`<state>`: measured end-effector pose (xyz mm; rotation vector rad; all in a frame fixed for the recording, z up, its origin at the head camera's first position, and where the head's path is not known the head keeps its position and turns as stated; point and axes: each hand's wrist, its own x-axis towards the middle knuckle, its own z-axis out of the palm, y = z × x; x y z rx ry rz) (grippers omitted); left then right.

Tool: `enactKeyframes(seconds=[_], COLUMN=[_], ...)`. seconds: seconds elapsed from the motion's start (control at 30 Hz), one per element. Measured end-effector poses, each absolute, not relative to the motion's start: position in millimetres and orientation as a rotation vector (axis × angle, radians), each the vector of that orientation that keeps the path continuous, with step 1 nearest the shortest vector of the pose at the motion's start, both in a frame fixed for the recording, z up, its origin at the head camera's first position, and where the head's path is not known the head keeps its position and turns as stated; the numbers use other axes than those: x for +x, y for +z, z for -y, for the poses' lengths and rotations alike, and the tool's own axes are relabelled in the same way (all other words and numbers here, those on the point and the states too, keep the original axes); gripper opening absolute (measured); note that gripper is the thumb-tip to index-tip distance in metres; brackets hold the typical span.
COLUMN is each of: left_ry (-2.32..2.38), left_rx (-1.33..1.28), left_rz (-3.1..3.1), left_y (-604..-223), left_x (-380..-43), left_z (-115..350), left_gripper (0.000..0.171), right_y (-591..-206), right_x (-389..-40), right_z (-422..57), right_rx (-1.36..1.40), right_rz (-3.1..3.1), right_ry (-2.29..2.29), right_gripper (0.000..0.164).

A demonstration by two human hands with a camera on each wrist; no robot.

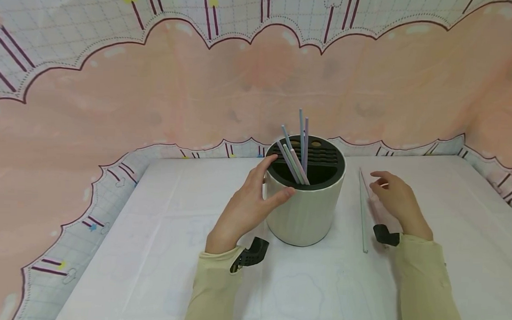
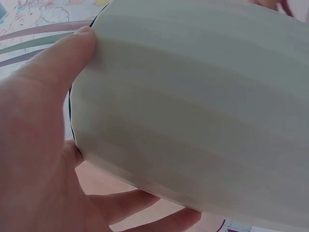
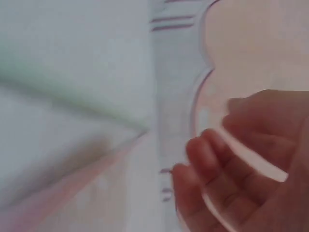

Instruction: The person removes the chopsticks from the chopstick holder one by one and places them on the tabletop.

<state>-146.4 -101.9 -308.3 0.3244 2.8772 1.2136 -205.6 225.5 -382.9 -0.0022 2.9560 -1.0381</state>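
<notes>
My left hand (image 1: 248, 204) grips a round white pen holder (image 1: 303, 218), thumb on its near side and fingers round the far left side, close under the black top (image 1: 326, 174). Several pastel straws (image 1: 306, 147) lean upright in the holder's open front compartment. To its right, a green straw (image 1: 362, 215) and a pink straw (image 3: 63, 186) lie on the table, their far ends meeting. Over the pink straw hovers my right hand (image 1: 394, 200), fingers loosely bent and nothing between them. In the left wrist view the holder's pale wall fills most of the picture.
A white cloth covers the table (image 1: 172, 246). Behind it and at the sides hangs a peach curtain (image 1: 241, 93) with a scalloped, patterned border. Black wrist cameras (image 1: 252, 252) sit at both beige sleeves (image 1: 425, 279).
</notes>
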Motion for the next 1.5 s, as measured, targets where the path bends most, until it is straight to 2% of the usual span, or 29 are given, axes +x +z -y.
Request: enactKeyframes(seconds=[0.17, 0.37, 0.53, 0.67, 0.83, 1.07, 1.27, 1.5], left_ry=[1.211, 1.209, 1.217, 1.221, 1.215, 1.218, 1.234, 1.233], left_rx=[0.33, 0.333, 0.334, 0.332, 0.345, 0.349, 0.342, 0.349], left_rz=[-2.879, -2.879, -2.875, -2.874, -2.878, -2.868, -2.865, -2.852], left_y=[-309, -310, -309, -309, -309, -308, -309, -309], left_x=[-146, -145, -145, -144, -145, -145, -145, -145], left_z=[102, 103, 104, 104, 104, 106, 107, 106], left_gripper=[0.074, 0.073, 0.073, 0.074, 0.073, 0.074, 0.073, 0.073], right_y=[-360, -338, -323, -327, -325, -317, -313, -310], right_x=[-198, -187, -173, -174, -171, -165, -162, -158], right_z=[-208, -177, -146, -135, -126, -110, -106, -104], right_rx=[-0.038, -0.153, -0.382, -0.587, -0.79, -1.084, -1.296, -1.363], right_rz=[-3.053, -3.141, -3.002, -2.976, -3.049, -3.198, -3.239, -3.227], right_ry=[-1.329, -1.714, -2.131, -2.251, -2.165, -1.77, -1.564, -1.453], right_gripper=[0.045, 0.033, 0.026, 0.024, 0.023, 0.029, 0.024, 0.022])
